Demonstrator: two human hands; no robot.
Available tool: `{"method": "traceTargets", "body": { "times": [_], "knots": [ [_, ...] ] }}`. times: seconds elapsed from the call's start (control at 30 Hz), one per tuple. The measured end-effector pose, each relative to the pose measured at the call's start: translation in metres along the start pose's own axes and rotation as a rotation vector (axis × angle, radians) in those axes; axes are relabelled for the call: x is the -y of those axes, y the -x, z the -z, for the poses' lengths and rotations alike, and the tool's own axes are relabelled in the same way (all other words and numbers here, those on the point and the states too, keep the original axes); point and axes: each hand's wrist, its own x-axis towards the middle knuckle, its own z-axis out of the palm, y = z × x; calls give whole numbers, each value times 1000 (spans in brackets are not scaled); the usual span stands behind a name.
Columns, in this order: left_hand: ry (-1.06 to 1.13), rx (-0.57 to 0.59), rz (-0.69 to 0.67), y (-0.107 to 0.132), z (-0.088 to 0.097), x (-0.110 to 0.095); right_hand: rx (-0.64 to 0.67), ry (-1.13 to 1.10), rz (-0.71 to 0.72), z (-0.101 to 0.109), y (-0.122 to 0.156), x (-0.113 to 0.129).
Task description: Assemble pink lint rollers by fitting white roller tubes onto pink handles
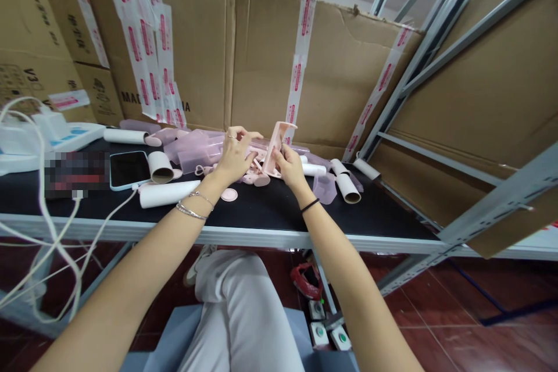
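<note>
My right hand [289, 166] is closed around a pale pink plastic half-shell [276, 148], a long trough-shaped piece with wider ends, held upright and tilted. To its left, my left hand [238, 154] hovers at a heap of small pink plastic parts [257, 174], fingers bent and apart. Nothing shows in its grasp, though the parts behind it are partly hidden. A round pink disc [229, 195] lies on the black tabletop below that hand. Translucent lilac plastic pieces [200, 148] are piled behind and left of the hands.
White tubes [168, 193] lie on both sides, including an open-ended tube [347, 187] at right. A phone [129, 170] with a cable lies at left, near a power strip [74, 136] and loose white cords. Cardboard [261, 58] walls the back; a metal frame [414, 78] stands right.
</note>
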Motion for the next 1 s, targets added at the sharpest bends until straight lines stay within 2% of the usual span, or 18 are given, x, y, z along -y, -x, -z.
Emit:
{"method": "traceTargets", "body": {
  "times": [0.1,0.17,0.27,0.37,0.43,0.5,0.63,0.8,0.9,1.0],
  "knots": [
    [99,9,3,2,-5,1,-99,-39,-40,6,-4,-5],
    [83,5,-33,2,-7,-2,-106,-57,-35,8,-4,-5],
    [4,46,-121,2,-7,-9,1,-51,40,8,-1,1],
    [-21,214,-144,0,-5,-11,136,40,117,5,5,10],
    [-12,273,-119,-1,-2,-8,150,111,140,5,8,14],
    [2,250,-75,-3,2,-4,104,154,145,7,9,15],
    [54,134,51,-4,9,3,40,261,196,15,9,18],
    [157,11,137,-3,14,9,174,394,183,21,15,27],
    [151,7,110,-2,14,14,189,412,196,20,20,30],
    [135,69,60,-1,13,19,231,416,257,20,26,32]
  ]
}}
